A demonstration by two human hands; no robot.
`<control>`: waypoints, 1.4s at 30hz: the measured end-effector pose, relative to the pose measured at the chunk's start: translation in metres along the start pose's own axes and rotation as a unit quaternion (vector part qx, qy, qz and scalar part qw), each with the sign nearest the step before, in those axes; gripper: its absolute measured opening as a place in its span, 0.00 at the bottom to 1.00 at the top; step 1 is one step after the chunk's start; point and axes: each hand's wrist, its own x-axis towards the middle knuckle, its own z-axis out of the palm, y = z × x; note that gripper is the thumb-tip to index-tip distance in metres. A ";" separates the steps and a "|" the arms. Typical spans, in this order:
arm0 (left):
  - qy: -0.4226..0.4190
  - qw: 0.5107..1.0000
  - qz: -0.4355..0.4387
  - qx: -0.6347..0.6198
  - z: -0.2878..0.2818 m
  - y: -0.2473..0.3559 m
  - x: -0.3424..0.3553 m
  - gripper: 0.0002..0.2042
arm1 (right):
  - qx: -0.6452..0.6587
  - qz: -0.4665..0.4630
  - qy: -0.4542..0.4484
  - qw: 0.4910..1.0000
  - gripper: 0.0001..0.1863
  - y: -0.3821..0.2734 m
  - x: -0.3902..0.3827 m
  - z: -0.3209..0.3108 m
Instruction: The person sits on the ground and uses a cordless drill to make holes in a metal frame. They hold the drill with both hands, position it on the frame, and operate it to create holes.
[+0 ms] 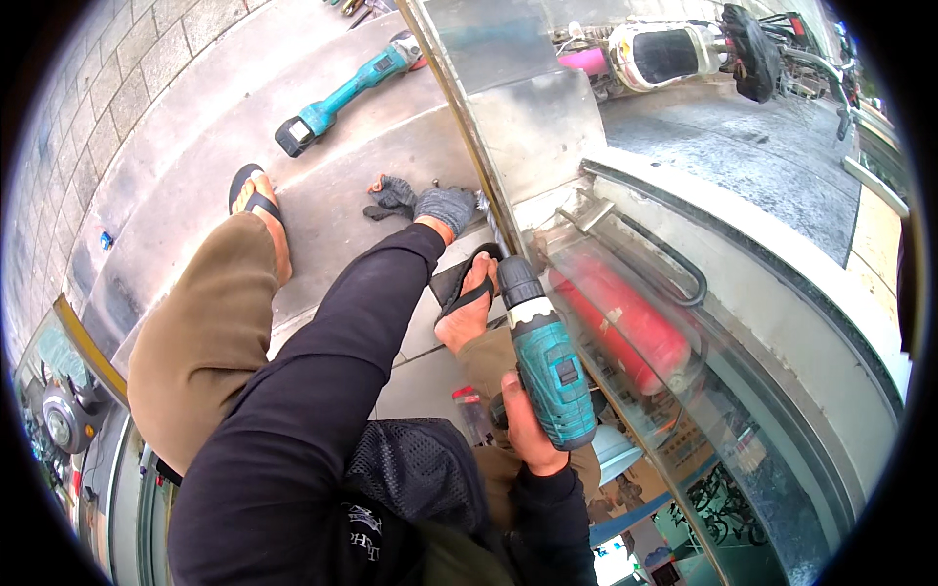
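My right hand (pixel 531 427), bare, is wrapped round the handle of a teal and black cordless drill (pixel 554 366). From the drill's black chuck a grey twisted bit (pixel 491 223) points away from me, alongside the metal edge of a glass door (pixel 469 127). My left hand (pixel 447 208) wears a grey knit glove and is low by the step, close to the bit's tip. Its fingers are curled, and what they hold, if anything, is hidden. Just left of it lies a crumpled second grey glove (pixel 393 195).
A teal angle grinder (pixel 347 93) lies on the steps (pixel 322 186) further off. Behind the glass on the right is a red cylinder (pixel 625 327), near a curved metal door handle (pixel 684 269). A parked scooter (pixel 664 54) stands at the far right. My sandalled feet flank my left arm.
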 end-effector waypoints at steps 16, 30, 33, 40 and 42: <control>-0.091 0.969 -0.180 -0.143 -0.203 0.021 -0.163 0.26 | 0.138 -0.214 0.036 0.966 0.10 -0.022 -0.029 -0.017; 0.094 0.993 -0.062 -0.026 -0.333 0.047 -0.272 0.17 | 0.108 -0.315 0.067 0.941 0.07 -0.067 -0.071 0.000; 0.059 0.993 -0.096 -0.035 -0.333 0.042 -0.270 0.19 | 0.143 -0.245 0.025 0.959 0.07 -0.049 -0.063 0.002; 0.087 0.988 -0.060 -0.110 -0.329 0.036 -0.250 0.18 | 0.152 -0.214 -0.007 0.965 0.09 -0.062 -0.042 0.000; 0.117 0.987 -0.027 -0.108 -0.329 0.036 -0.245 0.19 | 0.198 -0.147 -0.024 0.969 0.11 -0.049 -0.041 0.004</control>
